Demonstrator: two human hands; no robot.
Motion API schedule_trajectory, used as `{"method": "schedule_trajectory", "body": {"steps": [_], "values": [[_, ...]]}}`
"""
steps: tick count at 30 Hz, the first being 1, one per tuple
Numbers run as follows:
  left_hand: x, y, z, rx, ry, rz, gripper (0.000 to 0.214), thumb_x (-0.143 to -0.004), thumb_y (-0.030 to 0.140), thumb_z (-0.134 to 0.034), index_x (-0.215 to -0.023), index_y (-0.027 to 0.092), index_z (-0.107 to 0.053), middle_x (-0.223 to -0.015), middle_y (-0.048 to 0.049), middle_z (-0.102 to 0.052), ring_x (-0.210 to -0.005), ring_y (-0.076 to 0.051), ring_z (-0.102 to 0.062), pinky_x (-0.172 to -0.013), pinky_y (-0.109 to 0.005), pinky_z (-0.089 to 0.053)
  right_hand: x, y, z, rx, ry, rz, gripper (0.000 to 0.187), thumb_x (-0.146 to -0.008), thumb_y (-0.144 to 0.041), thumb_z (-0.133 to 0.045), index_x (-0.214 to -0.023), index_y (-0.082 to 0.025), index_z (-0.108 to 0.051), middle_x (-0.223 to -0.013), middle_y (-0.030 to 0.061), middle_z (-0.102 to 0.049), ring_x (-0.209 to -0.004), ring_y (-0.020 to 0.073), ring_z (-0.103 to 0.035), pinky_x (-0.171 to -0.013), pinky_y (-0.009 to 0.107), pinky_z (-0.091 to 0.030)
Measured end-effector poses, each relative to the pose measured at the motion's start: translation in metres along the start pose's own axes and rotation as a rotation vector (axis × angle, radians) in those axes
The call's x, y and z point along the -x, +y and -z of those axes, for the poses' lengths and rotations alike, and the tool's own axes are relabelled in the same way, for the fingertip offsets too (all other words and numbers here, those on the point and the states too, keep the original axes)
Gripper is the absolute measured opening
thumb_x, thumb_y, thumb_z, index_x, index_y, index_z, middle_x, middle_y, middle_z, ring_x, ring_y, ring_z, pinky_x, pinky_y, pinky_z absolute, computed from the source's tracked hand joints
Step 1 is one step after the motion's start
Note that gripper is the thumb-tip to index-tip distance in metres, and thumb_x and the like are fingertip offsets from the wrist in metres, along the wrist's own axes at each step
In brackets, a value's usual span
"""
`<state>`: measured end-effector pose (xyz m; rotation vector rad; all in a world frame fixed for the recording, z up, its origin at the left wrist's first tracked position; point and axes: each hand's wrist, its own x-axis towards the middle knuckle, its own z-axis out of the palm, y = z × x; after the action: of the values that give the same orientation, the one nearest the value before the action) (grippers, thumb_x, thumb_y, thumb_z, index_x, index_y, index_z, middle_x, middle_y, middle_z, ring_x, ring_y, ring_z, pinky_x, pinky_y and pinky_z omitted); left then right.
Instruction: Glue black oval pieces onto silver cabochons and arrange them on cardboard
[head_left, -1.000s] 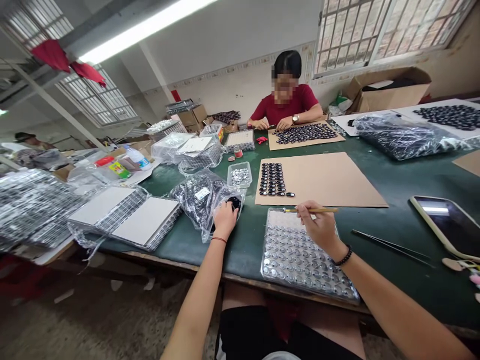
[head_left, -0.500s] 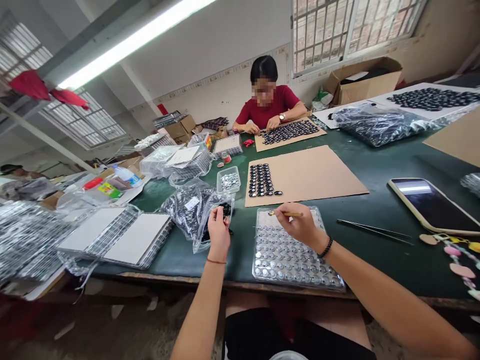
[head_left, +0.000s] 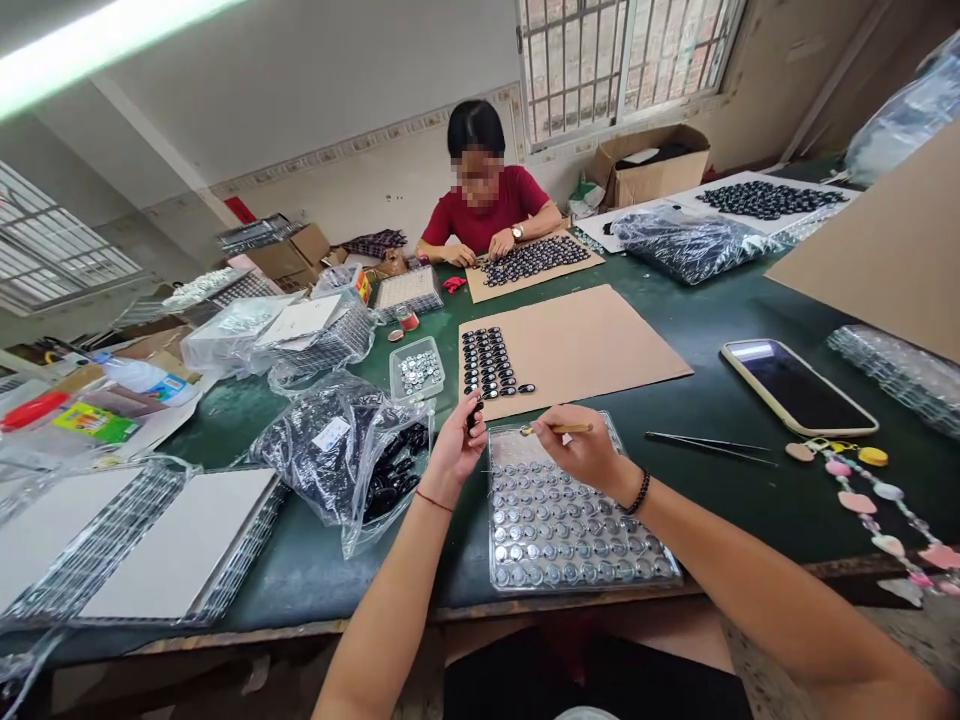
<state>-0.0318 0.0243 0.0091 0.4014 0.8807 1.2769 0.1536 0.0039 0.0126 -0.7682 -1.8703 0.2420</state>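
Observation:
My left hand [head_left: 454, 450] pinches a small black oval piece [head_left: 472, 416] above the near edge of the cardboard sheet [head_left: 600, 340]. My right hand [head_left: 576, 452] grips a thin wooden-coloured stick [head_left: 573, 429], with something small and round at its left tip that I cannot make out. Beneath that hand lies a clear plastic tray [head_left: 501, 446] with rows of shiny round pieces [head_left: 577, 545]. Black oval pieces [head_left: 487, 358] stand in rows on the cardboard's left side. Left of my left hand, a clear bag [head_left: 296, 430] lies with its mouth spread over loose black pieces [head_left: 396, 462].
A small clear tub [head_left: 393, 384] holds silvery pieces. Tweezers [head_left: 709, 449], a phone [head_left: 799, 388] and a beaded strap [head_left: 855, 500] lie at right. Stacked trays with white sheets [head_left: 180, 550] occupy the left. Across the table a person in red [head_left: 487, 215] handles black pieces on cardboard.
My left hand has come out of the bag's mouth with a black piece and moved right toward the cardboard. My right hand still holds the stick over the tray. The view has turned right.

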Motion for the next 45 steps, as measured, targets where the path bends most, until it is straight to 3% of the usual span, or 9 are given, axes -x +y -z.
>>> {"method": "schedule_trajectory", "body": {"steps": [3,8,16,23,30,40,45], "values": [[0.012,-0.011,-0.005,-0.231,-0.065,-0.033,0.024,-0.073,0.024,-0.059,-0.095,0.015,-0.059,-0.057,0.0051,-0.045,-0.038,0.0,-0.033,-0.033,-0.011,-0.023,0.001,0.001,-0.001,0.028,-0.008,-0.01,0.021,-0.083,-0.021,-0.047,-0.062,-0.019,-0.05,-0.055,0.0014,-0.056,-0.051,0.0119,-0.05,-0.054,0.024,-0.039],[0.023,-0.03,-0.018,-0.495,-0.084,-0.103,0.024,-0.073,0.036,-0.059,-0.084,0.016,-0.055,-0.06,0.0043,-0.047,-0.042,-0.002,-0.038,-0.039,-0.014,-0.027,0.0,0.002,0.001,-0.005,0.071,-0.071,0.02,-0.083,-0.02,-0.046,-0.063,-0.019,-0.051,-0.053,0.0,-0.053,-0.049,0.0107,-0.047,-0.05,0.023,-0.038],[0.025,-0.035,-0.017,-0.918,-0.168,-0.267,0.021,-0.074,0.035,-0.058,-0.084,0.016,-0.059,-0.059,0.0021,-0.054,-0.046,-0.006,-0.042,-0.046,-0.019,-0.032,0.004,0.0,0.003,-0.16,0.084,-0.156,0.021,-0.085,-0.024,-0.044,-0.066,-0.019,-0.053,-0.057,-0.0003,-0.053,-0.05,0.01,-0.048,-0.05,0.023,-0.039],[0.027,-0.038,-0.019,-0.988,-0.202,-0.359,0.022,-0.071,0.036,-0.061,-0.079,0.016,-0.062,-0.061,0.0008,-0.058,-0.055,-0.01,-0.051,-0.054,-0.022,-0.04,0.008,0.002,0.002,-0.141,0.074,-0.16,0.024,-0.086,-0.029,-0.042,-0.067,-0.02,-0.054,-0.059,0.0011,-0.056,-0.052,0.011,-0.05,-0.051,0.024,-0.04],[0.023,-0.033,-0.016,-1.059,-0.18,-0.473,0.028,-0.067,0.033,-0.066,-0.09,0.018,-0.066,-0.086,-0.0047,-0.067,-0.071,-0.014,-0.057,-0.065,-0.025,-0.043,0.008,0.007,0.002,-0.047,-0.056,-0.051,0.022,-0.087,-0.025,-0.039,-0.073,-0.019,-0.055,-0.065,0.0029,-0.061,-0.059,0.0129,-0.055,-0.057,0.026,-0.042],[0.023,-0.035,-0.016,-1.086,-0.19,-0.514,0.025,-0.069,0.029,-0.065,-0.09,0.017,-0.066,-0.089,-0.0056,-0.068,-0.079,-0.017,-0.06,-0.071,-0.027,-0.045,0.008,0.007,0.002,0.096,-0.088,-0.004,0.019,-0.086,-0.024,-0.041,-0.073,-0.02,-0.054,-0.065,0.0036,-0.062,-0.06,0.0146,-0.055,-0.058,0.027,-0.041],[0.024,-0.036,-0.014,-1.112,-0.164,-0.541,0.023,-0.074,0.029,-0.06,-0.094,0.019,-0.066,-0.092,-0.0051,-0.068,-0.081,-0.018,-0.061,-0.074,-0.029,-0.046,0.005,0.003,0.001,0.1,-0.186,-0.01,0.019,-0.086,-0.025,-0.041,-0.075,-0.019,-0.055,-0.069,0.0034,-0.063,-0.06,0.0138,-0.055,-0.058,0.026,-0.04]]}}
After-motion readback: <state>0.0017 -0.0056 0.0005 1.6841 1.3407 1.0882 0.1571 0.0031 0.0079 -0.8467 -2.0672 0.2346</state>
